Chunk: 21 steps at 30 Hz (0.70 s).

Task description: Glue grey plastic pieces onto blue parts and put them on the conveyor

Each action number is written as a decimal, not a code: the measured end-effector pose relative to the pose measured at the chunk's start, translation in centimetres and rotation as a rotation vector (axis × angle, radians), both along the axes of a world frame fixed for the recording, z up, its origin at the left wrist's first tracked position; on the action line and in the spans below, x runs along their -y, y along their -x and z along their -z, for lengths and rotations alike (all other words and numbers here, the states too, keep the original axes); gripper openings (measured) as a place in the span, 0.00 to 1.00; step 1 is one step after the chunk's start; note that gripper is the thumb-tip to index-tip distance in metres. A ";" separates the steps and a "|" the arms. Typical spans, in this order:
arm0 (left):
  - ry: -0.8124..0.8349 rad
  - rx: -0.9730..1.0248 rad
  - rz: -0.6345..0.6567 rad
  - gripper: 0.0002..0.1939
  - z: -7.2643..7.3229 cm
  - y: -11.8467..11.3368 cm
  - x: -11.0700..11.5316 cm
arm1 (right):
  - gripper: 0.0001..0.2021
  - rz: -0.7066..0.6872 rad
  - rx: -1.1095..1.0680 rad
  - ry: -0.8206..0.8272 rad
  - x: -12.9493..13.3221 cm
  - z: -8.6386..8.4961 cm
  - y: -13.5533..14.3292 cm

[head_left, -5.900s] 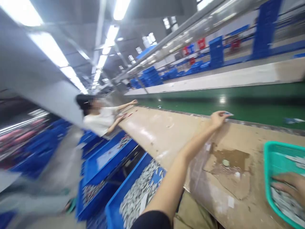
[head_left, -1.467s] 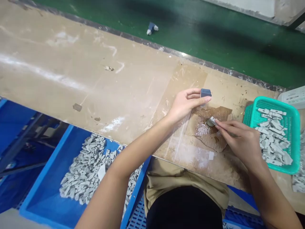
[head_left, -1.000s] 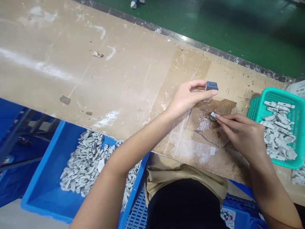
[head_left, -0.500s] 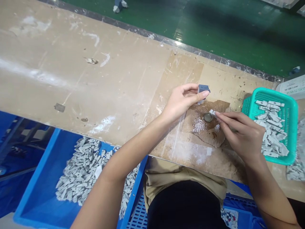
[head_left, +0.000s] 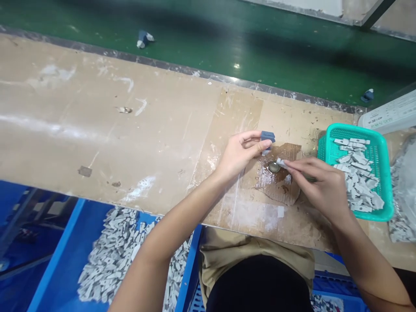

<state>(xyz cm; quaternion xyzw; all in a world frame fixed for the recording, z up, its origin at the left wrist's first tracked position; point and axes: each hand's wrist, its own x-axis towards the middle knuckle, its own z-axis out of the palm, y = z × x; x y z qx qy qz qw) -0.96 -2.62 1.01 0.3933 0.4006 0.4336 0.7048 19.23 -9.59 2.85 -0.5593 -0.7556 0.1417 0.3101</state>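
Observation:
My left hand (head_left: 242,151) is closed around a dark blue block-shaped part (head_left: 268,137) with a light grey underside, held above the table. Between thumb and fingers, my right hand (head_left: 320,182) pinches a small light grey plastic piece (head_left: 281,162). That piece's tip is at the rim of a small round dish (head_left: 274,167) with shiny contents; whether it touches the liquid I cannot tell. The dish rests on a stained, wet-looking scrap of corrugated cardboard (head_left: 276,193).
A green basket (head_left: 386,173) of grey pieces stands at the right, before a white container (head_left: 390,113) and a clear plastic bag (head_left: 404,186). Below the table's front edge, a blue bin (head_left: 66,247) holds many grey pieces. Blue-and-grey parts (head_left: 143,39) lie on the green floor.
The camera view has shifted. My right hand has brought the grey piece slightly closer to the dish; my left hand keeps its hold on the blue part.

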 end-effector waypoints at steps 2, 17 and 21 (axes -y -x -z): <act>-0.039 -0.052 0.006 0.15 -0.1 -0.2 0.2 | 0.10 0.097 -0.087 -0.010 0.1 -0.2 -0.2; -0.113 -0.025 0.221 0.13 0.0 -1.2 1.8 | 0.16 -0.016 -0.300 -0.079 0.5 -0.8 -0.6; -0.169 -0.067 0.214 0.13 -0.1 -1.1 2.0 | 0.18 -0.066 -0.301 -0.083 0.4 -0.7 -0.4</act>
